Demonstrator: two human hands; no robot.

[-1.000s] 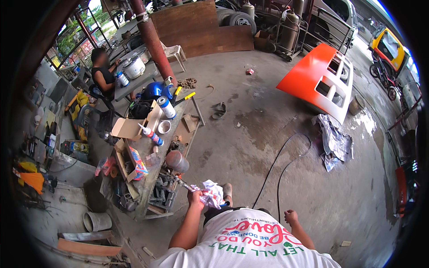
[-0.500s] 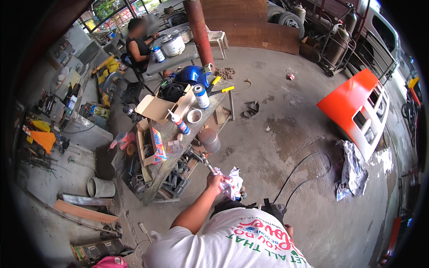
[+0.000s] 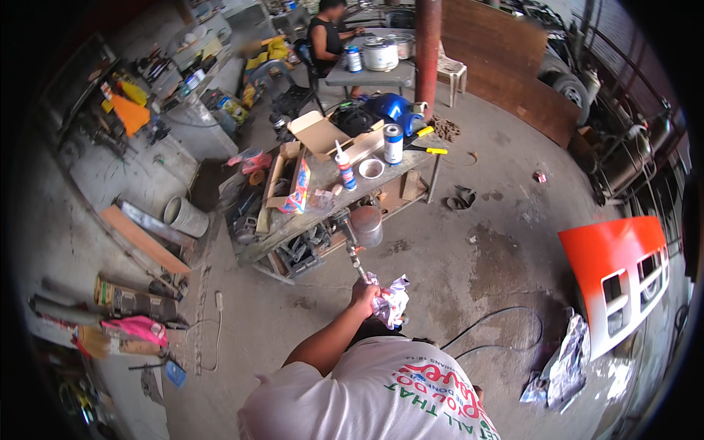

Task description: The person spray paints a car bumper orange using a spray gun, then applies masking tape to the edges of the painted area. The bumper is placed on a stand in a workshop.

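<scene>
I hold my left hand [image 3: 362,297] closed around the near end of a metal tool, which looks like a spray gun [image 3: 356,257], and the same grip gathers a crumpled cloth [image 3: 390,302]. I think I keep both together so that the cloth is ready for drips. The tool is in front of my body, beside the workbench [image 3: 306,224], and its cup [image 3: 367,226] points away from my shirt [image 3: 315,400], perhaps to keep this clean. My right hand [image 3: 479,392] is almost hidden behind the shirt, so I cannot tell its state. On the bench, a can [image 3: 393,144] and a nozzle tube [image 3: 345,170] stand upright, probably to stay within easy reach. The tool's metal is silvery near my fingers and darker farther out; the cup looks cloudy, with a dull reddish tint. The cloth is white with reddish marks.
</scene>
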